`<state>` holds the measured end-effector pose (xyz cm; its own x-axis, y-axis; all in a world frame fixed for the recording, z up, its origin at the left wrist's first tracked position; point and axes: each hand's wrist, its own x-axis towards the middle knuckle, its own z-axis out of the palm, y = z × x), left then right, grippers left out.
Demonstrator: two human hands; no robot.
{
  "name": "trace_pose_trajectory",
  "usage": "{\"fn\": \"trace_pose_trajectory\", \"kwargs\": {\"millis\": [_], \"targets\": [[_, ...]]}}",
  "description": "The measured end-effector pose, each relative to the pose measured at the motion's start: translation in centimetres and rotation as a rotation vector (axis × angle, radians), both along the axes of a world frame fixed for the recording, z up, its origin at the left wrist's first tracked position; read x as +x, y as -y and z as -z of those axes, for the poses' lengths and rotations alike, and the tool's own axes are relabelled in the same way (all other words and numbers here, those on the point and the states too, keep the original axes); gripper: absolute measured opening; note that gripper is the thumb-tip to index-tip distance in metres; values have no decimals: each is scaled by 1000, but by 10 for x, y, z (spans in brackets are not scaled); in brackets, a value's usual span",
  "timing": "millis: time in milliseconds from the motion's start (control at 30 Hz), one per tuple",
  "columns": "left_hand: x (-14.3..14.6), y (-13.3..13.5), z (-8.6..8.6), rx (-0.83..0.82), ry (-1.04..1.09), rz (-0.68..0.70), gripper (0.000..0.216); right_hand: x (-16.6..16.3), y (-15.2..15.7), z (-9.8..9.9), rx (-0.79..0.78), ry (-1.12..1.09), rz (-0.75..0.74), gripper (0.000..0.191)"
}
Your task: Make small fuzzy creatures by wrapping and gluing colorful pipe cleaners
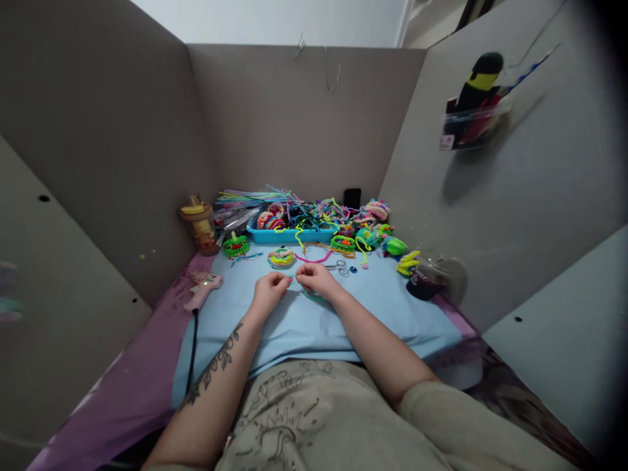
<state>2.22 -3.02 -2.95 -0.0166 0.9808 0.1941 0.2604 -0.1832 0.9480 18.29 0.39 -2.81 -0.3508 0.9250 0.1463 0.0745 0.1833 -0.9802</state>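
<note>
My left hand (269,291) and my right hand (316,280) rest close together on a light blue cloth (314,320), fingers curled in a pinch. Between them runs a teal pipe cleaner (300,286) with a pink bit at the left fingertips. Both hands grip it. Just beyond the hands lie a small woven piece in yellow and pink (281,258), a pink pipe cleaner loop (314,259) and small scissors (338,266).
A blue tray (289,235) with several coloured pipe cleaners stands at the back, finished pieces around it. A pink glue gun (202,288) lies left, a cup (201,227) behind it, a clear lidded container (432,278) right. Cardboard walls enclose the desk.
</note>
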Motion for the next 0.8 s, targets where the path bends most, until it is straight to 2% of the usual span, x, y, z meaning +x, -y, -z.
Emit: {"fn": "trace_pose_trajectory", "kwargs": {"millis": [167, 500, 800], "targets": [[1, 2, -4, 26, 11, -7, 21, -1, 1, -2, -35, -36, -2, 12], [1, 2, -7, 51, 105, -25, 20, -4, -1, 6, -142, -220, -120, 26], [-2, -3, -2, 18, 205, 19, 22, -4, -1, 7, 19, -81, -43, 24]]}}
